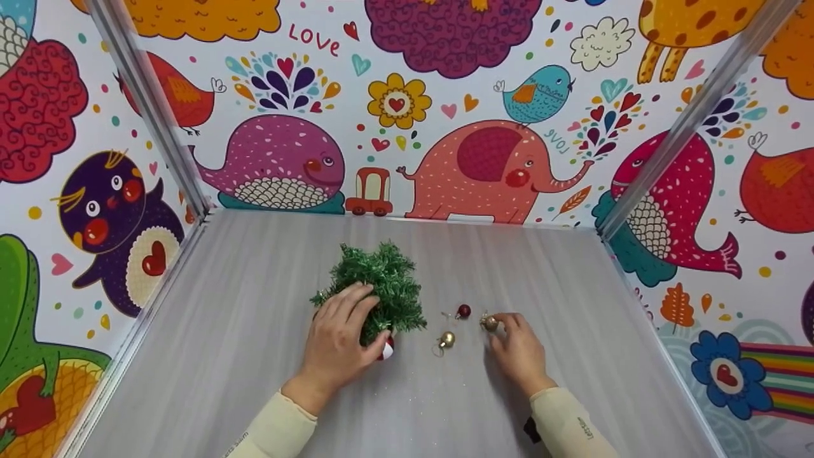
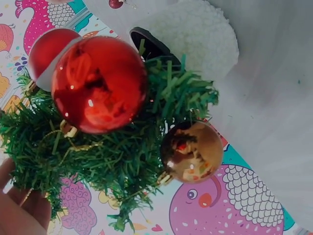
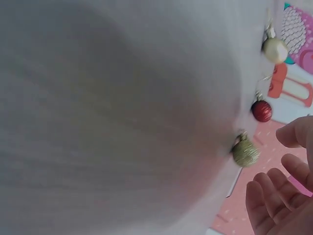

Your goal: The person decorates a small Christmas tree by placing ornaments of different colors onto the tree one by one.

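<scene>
A small green artificial Christmas tree (image 1: 388, 273) stands near the middle of the table. My left hand (image 1: 340, 331) holds its branches from the near left side, thumb spread to the right by a red-and-white bauble (image 1: 387, 348). In the left wrist view, a shiny red bauble (image 2: 100, 85) and a gold bauble (image 2: 193, 152) hang on the tree, above a fuzzy white base (image 2: 203, 41). My right hand (image 1: 520, 350) is beside a glittery gold bauble (image 1: 489, 323); in the right wrist view its curved fingers (image 3: 293, 132) are apart from that bauble.
Between tree and right hand lie a dark red bauble (image 1: 464, 311) and a smooth gold bauble (image 1: 448, 340) with a string loop. The grey table (image 1: 254, 273) is bounded by cartoon-printed walls and metal corner posts (image 1: 156, 121).
</scene>
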The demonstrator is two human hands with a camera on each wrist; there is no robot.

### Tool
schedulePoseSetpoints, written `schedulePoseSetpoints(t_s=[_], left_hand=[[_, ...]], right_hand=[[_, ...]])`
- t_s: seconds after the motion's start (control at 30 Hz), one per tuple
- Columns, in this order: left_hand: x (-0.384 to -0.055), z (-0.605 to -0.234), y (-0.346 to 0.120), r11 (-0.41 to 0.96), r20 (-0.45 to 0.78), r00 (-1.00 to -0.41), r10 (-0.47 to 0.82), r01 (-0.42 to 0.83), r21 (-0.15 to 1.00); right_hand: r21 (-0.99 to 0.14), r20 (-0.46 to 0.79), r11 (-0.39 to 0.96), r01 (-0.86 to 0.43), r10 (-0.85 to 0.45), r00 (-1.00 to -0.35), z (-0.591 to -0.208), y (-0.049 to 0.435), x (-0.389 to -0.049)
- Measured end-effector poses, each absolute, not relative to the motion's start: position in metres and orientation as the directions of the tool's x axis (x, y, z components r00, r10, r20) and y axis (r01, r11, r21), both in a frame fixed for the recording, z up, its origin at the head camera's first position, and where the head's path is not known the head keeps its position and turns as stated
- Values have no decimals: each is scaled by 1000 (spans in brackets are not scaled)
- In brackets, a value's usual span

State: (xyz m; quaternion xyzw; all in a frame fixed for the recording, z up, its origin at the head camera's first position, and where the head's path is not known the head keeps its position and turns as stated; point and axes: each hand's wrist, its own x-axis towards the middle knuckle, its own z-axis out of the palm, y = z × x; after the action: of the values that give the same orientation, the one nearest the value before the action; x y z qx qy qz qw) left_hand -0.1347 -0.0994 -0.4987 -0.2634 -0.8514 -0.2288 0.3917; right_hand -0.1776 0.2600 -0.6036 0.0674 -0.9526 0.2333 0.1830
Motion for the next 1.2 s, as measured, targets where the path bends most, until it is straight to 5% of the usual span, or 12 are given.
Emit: schedulePoseSetpoints(t_s=[0.4, 0.8, 1.2], left_hand=[[-135, -498, -101, 754, 787, -549, 280, 633, 174], [-134, -493, -98, 777, 766, -564, 309, 614, 139], [-137, -494, -102, 749, 802, -507, 316, 652, 118]], right_hand=[[-492, 298, 859, -143, 13, -954, -611, 261, -193], [-431, 370, 877, -212, -43, -928, -620, 263, -201], [-385, 410, 892, -237, -65, -910, -618, 262, -204]])
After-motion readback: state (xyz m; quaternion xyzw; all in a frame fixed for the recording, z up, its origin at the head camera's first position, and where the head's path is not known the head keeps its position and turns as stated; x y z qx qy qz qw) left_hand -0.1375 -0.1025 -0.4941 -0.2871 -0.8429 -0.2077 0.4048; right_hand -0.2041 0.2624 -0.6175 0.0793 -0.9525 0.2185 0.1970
